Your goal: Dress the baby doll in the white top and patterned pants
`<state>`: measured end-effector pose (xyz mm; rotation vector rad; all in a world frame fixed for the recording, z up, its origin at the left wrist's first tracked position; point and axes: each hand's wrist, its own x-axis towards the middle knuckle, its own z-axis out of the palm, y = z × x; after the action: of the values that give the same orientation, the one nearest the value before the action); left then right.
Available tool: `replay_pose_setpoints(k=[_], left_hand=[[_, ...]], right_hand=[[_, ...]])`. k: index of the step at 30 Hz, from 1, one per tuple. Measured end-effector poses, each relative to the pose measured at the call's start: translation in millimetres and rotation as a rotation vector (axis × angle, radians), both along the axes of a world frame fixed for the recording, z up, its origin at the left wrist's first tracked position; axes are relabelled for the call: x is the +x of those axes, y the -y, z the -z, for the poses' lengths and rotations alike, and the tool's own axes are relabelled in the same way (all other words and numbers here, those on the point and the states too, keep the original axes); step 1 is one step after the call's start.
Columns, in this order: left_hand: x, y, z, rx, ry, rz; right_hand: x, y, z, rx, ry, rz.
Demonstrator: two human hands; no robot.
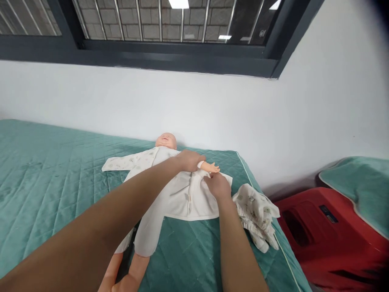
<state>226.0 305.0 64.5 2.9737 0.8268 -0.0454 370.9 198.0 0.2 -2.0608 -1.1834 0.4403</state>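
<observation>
Two bare forearms (100, 221) and hands (219, 186)

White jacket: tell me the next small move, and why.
Perhaps the right hand should smooth open the jacket while the left hand steadies the doll's arm: the left holds that arm near the cuff, the right touches the jacket, and the doll's bare forearm shows outside it.
</observation>
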Motion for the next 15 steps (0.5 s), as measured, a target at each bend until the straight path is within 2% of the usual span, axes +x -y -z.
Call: replay_pose_setpoints(k=[4,8,15], left_hand=[[-0.4,2.2,5.1,0.026,-0.02,0.008],[-0.2,4.1,10.6,0.043,-0.057,0.008],[-3.1,7.6,7.8,0.108,-0.06,0.039]], right_hand=[[24.6,-3.7,1.7,0.18,-0.135,0.117],[30.7,-4.9,-1.0,0.349,-0.337,0.189],[20.7,-2.8,-26.1,0.732,-1.005,0.128]])
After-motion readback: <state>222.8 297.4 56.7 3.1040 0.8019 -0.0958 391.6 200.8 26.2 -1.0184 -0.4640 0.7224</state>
